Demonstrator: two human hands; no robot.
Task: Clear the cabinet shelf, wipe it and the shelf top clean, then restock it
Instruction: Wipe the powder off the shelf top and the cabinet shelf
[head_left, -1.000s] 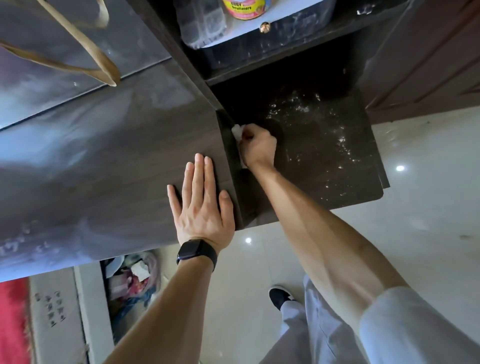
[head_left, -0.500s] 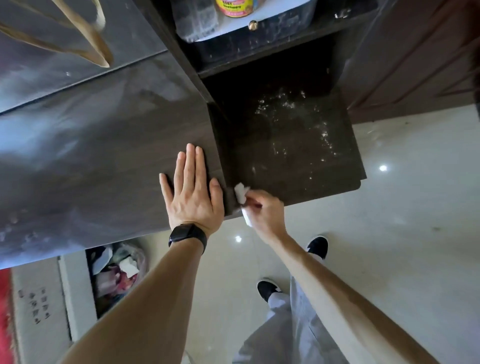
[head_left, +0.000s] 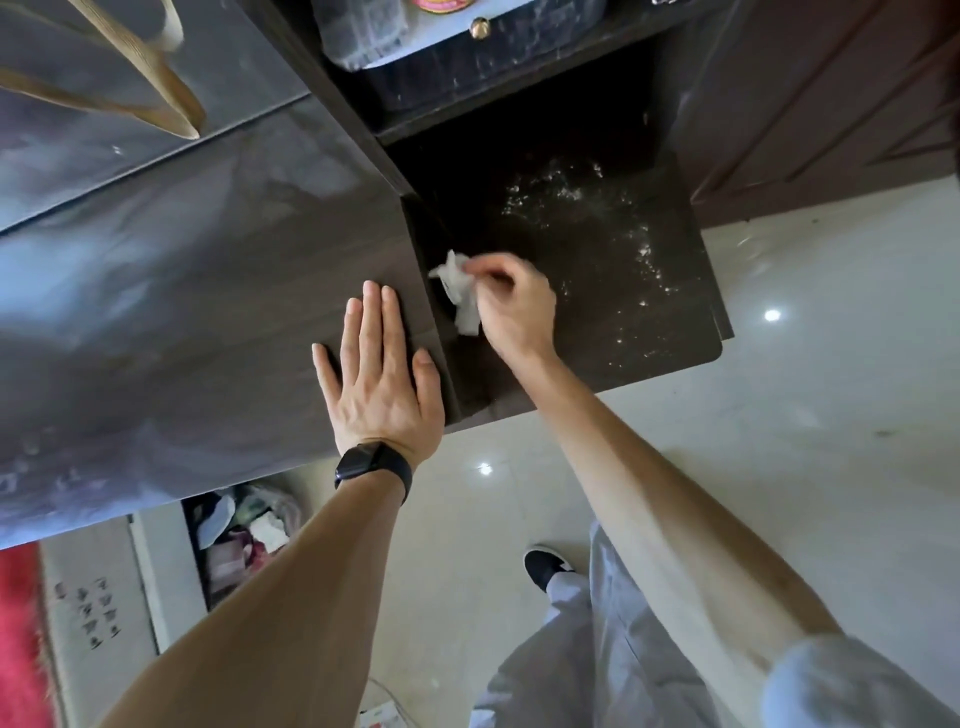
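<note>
The dark wooden cabinet shelf lies open below me, with white dust specks on its back and right parts. My right hand is over the shelf's left side, shut on a crumpled white tissue that touches the shelf beside the cabinet's side wall. My left hand rests flat, fingers spread, on the dark glossy shelf top near its front right corner. A black watch sits on that wrist.
A container and a jar stand on the upper shelf behind a gold knob. Beige bag handles lie on the top at far left. A bin with rubbish stands on the tiled floor by a red rug.
My right hand pulled the tissue from the shelf's middle left to its front edge, then went back in along the left side. My left hand stayed flat on the top.
</note>
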